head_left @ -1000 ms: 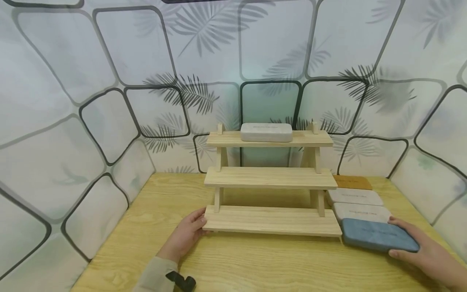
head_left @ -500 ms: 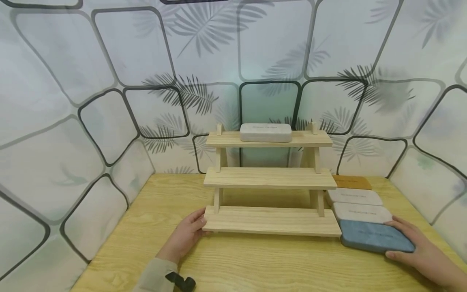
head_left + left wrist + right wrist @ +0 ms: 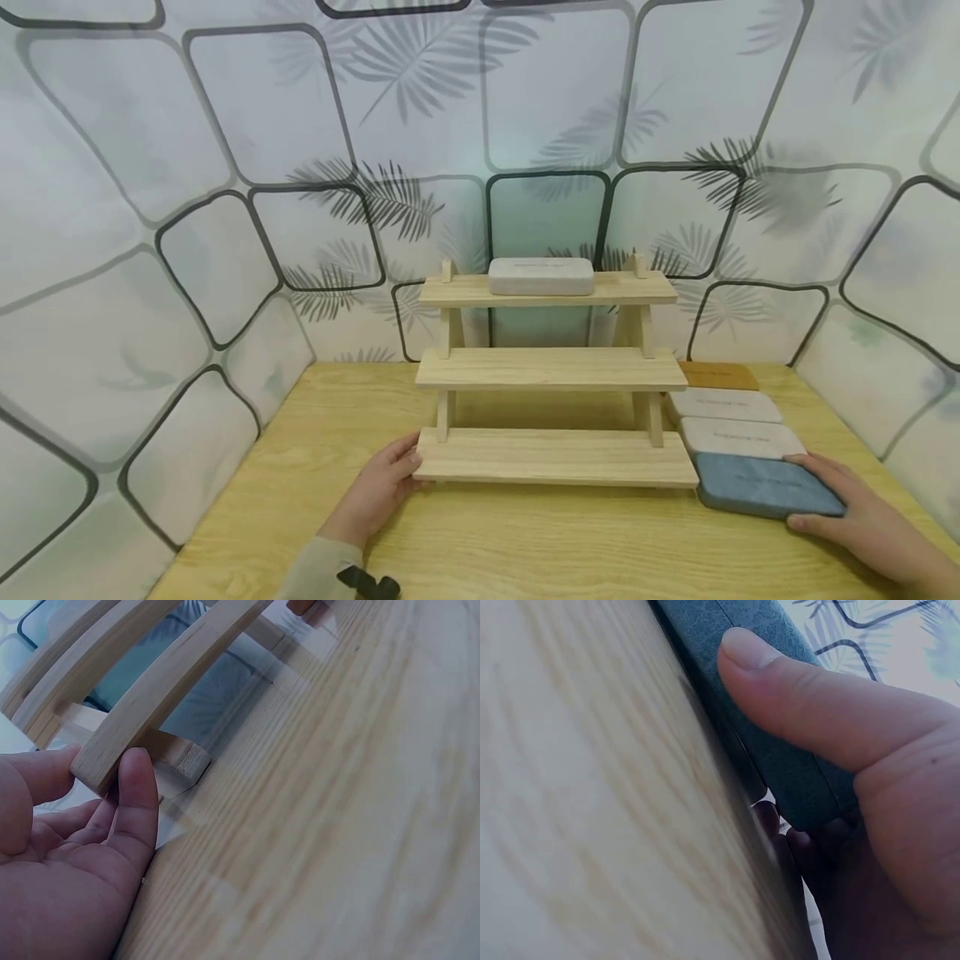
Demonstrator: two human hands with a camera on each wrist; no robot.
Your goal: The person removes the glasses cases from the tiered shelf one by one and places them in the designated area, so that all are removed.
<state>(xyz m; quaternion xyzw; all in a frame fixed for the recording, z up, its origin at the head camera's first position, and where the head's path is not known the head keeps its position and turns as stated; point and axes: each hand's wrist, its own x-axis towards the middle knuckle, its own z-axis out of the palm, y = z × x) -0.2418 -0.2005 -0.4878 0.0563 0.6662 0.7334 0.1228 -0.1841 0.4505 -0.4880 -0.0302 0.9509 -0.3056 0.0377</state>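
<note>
A three-tier wooden display stand (image 3: 555,457) stands mid-table. My left hand (image 3: 381,487) pinches the left end of its lowest shelf; in the left wrist view the fingers (image 3: 137,784) curl up against the board's end. At the right, my right hand (image 3: 862,512) grips the right end of a blue glasses case (image 3: 765,485), its thumb (image 3: 772,682) along the near side. The blue case lies at the front of a row, close to the stand's right corner. Behind it are two whitish glasses cases (image 3: 742,437) and an orange case (image 3: 718,375).
Another whitish case (image 3: 541,277) sits on the stand's top shelf. Patterned cloth walls (image 3: 547,100) enclose the wooden table (image 3: 540,542) at the back and sides. A black strap piece (image 3: 367,583) is on the left sleeve.
My right hand has slid the blue case slightly left, into line with the other cases. The left hand keeps its hold on the shelf. The head view has shifted a little.
</note>
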